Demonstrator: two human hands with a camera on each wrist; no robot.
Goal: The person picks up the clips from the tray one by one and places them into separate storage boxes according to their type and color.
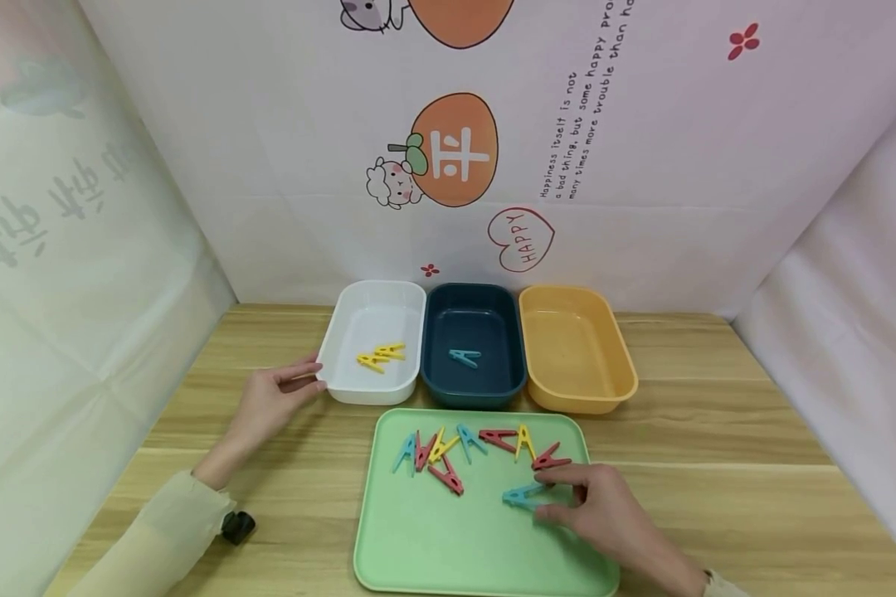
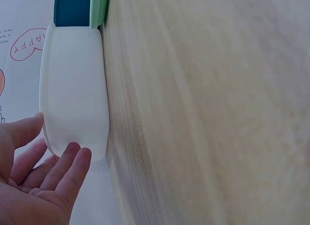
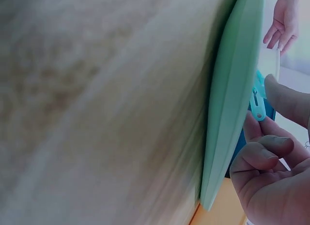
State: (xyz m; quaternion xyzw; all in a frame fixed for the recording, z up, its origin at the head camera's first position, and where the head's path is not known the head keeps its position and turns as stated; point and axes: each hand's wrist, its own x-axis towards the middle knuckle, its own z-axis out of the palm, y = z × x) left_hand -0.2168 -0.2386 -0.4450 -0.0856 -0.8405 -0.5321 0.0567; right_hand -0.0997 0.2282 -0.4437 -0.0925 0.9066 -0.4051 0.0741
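Observation:
My right hand (image 1: pixel 605 518) reaches over the right part of the green tray (image 1: pixel 448 547), thumb and forefinger pinching the legs of a blue clothespin (image 1: pixel 521 496). In the right wrist view that clothespin (image 3: pixel 257 101) shows between the thumb and forefinger. Several red, yellow and blue clothespins lie along the tray's far side, among them a red clothespin (image 1: pixel 446 477) and a yellow clothespin (image 1: pixel 524 442). On the left, my left hand (image 1: pixel 269 402) touches the end of the white bin (image 1: pixel 369 396) with relaxed fingers; in the left wrist view its thumb meets the rim.
Two yellow clothespins (image 1: pixel 381 356) lie inside the white bin. Beside it stand a dark blue bin (image 1: pixel 474 394) holding one blue clothespin (image 1: pixel 465 357) and an orange bin (image 1: pixel 578 402). A printed white cloth (image 1: pixel 306 166) rises behind them. A small black object (image 1: pixel 237 526) sits by the left sleeve.

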